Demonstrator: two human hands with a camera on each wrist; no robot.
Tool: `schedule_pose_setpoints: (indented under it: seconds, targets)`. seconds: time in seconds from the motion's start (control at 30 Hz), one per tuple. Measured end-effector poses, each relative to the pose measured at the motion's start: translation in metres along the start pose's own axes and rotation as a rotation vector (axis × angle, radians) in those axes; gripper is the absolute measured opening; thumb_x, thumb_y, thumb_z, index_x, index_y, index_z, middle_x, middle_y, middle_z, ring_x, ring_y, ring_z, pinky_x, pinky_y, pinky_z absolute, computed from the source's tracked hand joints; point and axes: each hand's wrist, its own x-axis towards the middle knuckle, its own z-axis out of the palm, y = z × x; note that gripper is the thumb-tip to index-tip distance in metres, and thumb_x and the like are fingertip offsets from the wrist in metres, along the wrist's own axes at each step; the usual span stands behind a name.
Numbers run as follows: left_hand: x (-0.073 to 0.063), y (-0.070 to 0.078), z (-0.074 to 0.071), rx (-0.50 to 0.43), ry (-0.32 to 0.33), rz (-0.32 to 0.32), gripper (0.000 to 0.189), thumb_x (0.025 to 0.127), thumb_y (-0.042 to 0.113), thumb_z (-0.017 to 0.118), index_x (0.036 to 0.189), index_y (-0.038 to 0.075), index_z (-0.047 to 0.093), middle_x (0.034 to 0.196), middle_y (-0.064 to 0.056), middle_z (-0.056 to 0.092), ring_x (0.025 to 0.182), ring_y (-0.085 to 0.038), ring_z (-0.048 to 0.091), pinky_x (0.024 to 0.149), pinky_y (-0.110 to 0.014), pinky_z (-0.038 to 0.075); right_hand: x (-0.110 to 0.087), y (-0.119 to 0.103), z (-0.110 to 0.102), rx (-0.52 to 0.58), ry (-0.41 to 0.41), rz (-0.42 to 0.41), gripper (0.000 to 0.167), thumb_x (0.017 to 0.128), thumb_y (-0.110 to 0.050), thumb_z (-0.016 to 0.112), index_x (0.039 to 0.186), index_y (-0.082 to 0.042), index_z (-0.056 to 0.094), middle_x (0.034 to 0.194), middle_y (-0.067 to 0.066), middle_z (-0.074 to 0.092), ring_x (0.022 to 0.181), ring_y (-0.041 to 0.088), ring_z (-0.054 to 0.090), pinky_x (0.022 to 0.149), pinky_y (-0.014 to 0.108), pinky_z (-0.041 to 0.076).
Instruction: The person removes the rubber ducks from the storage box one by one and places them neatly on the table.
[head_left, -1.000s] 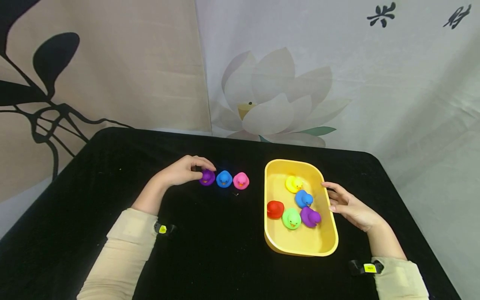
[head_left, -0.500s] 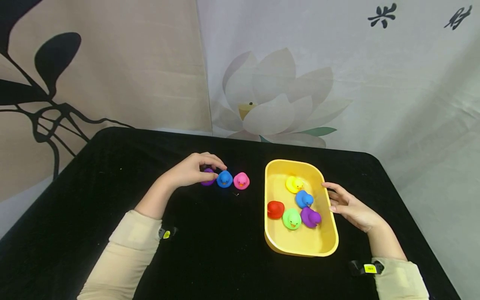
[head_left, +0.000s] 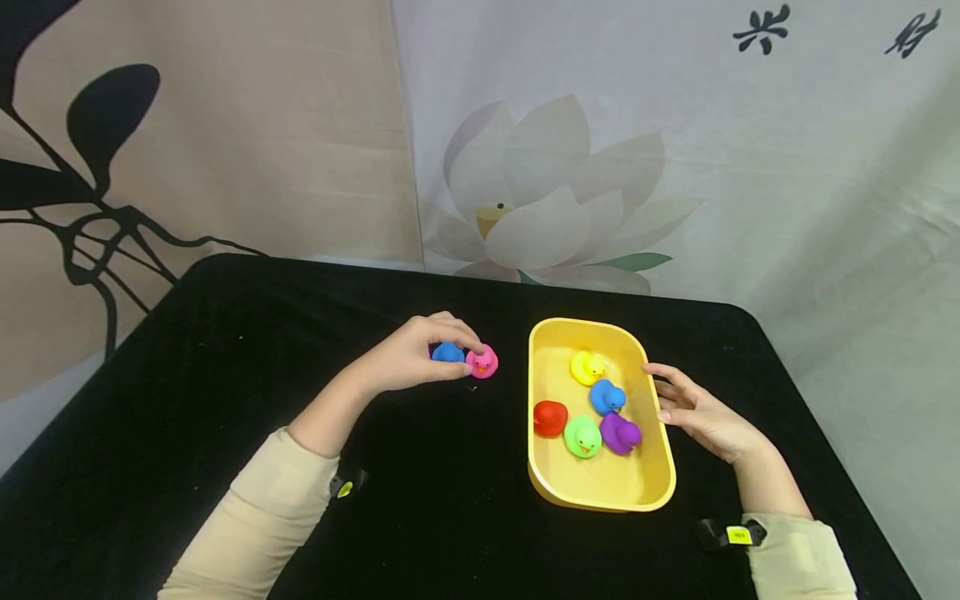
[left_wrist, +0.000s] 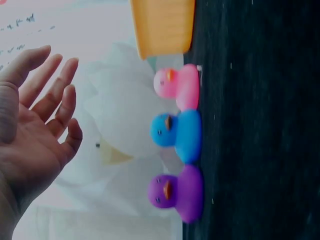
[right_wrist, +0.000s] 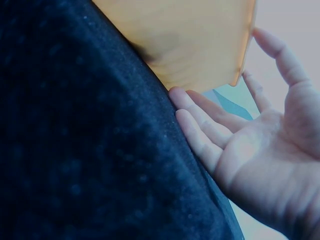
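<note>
My left hand (head_left: 411,354) hovers with loose fingers over a row of rubber ducks. In the left wrist view the hand (left_wrist: 42,115) hangs above the ducks with nothing in it. The row runs from a pink duck (left_wrist: 182,86) through a blue duck (left_wrist: 185,134) to a purple duck (left_wrist: 187,195), which my hand hides in the head view. On the right, my right hand (head_left: 701,417) has its fingertips against the side and rim of a yellow bin (head_left: 600,492); its fingers (right_wrist: 200,132) lie extended and relaxed there.
Inside the bin lie a yellow duck (head_left: 587,367), a blue one, a purple duck (head_left: 620,434), a green duck (head_left: 582,437) and a red duck (head_left: 550,418). Black cloth (head_left: 465,517) covers the table. A printed curtain (head_left: 300,125) hangs behind its far edge.
My left hand has moved right along the row, from over the purple duck past the blue one to the pink one. The right hand, the bin and the ducks have stayed put.
</note>
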Motion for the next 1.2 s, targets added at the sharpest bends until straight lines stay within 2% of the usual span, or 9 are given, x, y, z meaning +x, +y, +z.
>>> schedule_pose_setpoints:
  seconds: [0.13, 0.33, 0.53, 0.77, 0.93, 1.03, 1.2]
  targets:
    - [0.003, 0.006, 0.01, -0.005, 0.002, 0.026, 0.024, 0.086, 0.015, 0.073, 0.109, 0.01, 0.072, 0.107, 0.004, 0.066, 0.099, -0.029, 0.051, 0.078, -0.053, 0.05, 0.0, 0.0, 0.0, 0.002, -0.001, -0.002, 0.057, 0.095, -0.007, 0.053, 0.145, -0.014, 0.026, 0.144, 0.022, 0.03, 0.116, 0.018, 0.053, 0.093, 0.031, 0.044]
    - [0.005, 0.016, 0.025, 0.012, -0.024, 0.043, 0.024, 0.086, 0.018, 0.073, 0.109, 0.013, 0.071, 0.108, 0.008, 0.065, 0.103, -0.02, 0.052, 0.085, -0.043, 0.048, 0.0, 0.0, 0.0, 0.003, -0.007, -0.012, 0.057, 0.095, -0.007, 0.053, 0.145, -0.013, 0.026, 0.142, 0.02, 0.032, 0.116, 0.018, 0.054, 0.093, 0.03, 0.044]
    - [0.007, 0.022, 0.04, 0.008, -0.031, 0.047, 0.025, 0.084, 0.02, 0.075, 0.108, 0.012, 0.071, 0.106, 0.01, 0.066, 0.102, -0.02, 0.054, 0.085, -0.032, 0.048, 0.0, -0.001, 0.001, 0.014, -0.015, -0.012, 0.056, 0.096, -0.007, 0.053, 0.144, -0.012, 0.026, 0.141, 0.015, 0.035, 0.116, 0.019, 0.054, 0.093, 0.031, 0.044]
    - [0.014, 0.031, 0.06, 0.061, -0.055, 0.042, 0.031, 0.083, 0.026, 0.076, 0.111, 0.013, 0.071, 0.106, 0.014, 0.065, 0.098, -0.012, 0.051, 0.083, -0.031, 0.047, 0.0, -0.002, 0.001, 0.008, -0.004, -0.006, 0.057, 0.095, -0.008, 0.054, 0.144, -0.013, 0.027, 0.142, 0.018, 0.033, 0.116, 0.018, 0.054, 0.093, 0.031, 0.044]
    - [0.02, 0.035, 0.072, 0.09, -0.088, 0.045, 0.034, 0.082, 0.025, 0.077, 0.111, 0.011, 0.071, 0.107, 0.011, 0.066, 0.098, -0.012, 0.048, 0.079, -0.034, 0.048, 0.001, -0.001, 0.001, 0.007, -0.008, -0.007, 0.057, 0.095, -0.008, 0.054, 0.145, -0.013, 0.026, 0.143, 0.023, 0.03, 0.116, 0.02, 0.054, 0.093, 0.031, 0.044]
    - [0.024, 0.035, 0.078, 0.103, -0.105, 0.05, 0.034, 0.081, 0.025, 0.078, 0.111, 0.011, 0.071, 0.108, 0.01, 0.067, 0.1, -0.014, 0.049, 0.08, -0.035, 0.047, 0.001, -0.001, 0.0, 0.009, -0.014, -0.009, 0.057, 0.095, -0.007, 0.053, 0.145, -0.013, 0.026, 0.143, 0.025, 0.029, 0.116, 0.021, 0.054, 0.094, 0.032, 0.044]
    - [0.029, 0.035, 0.088, 0.18, -0.131, 0.038, 0.035, 0.08, 0.03, 0.078, 0.111, 0.014, 0.072, 0.109, 0.012, 0.066, 0.103, -0.01, 0.048, 0.086, -0.029, 0.041, 0.001, -0.001, 0.0, 0.015, -0.018, -0.01, 0.057, 0.095, -0.007, 0.053, 0.145, -0.011, 0.025, 0.143, 0.025, 0.029, 0.116, 0.019, 0.053, 0.093, 0.03, 0.044]
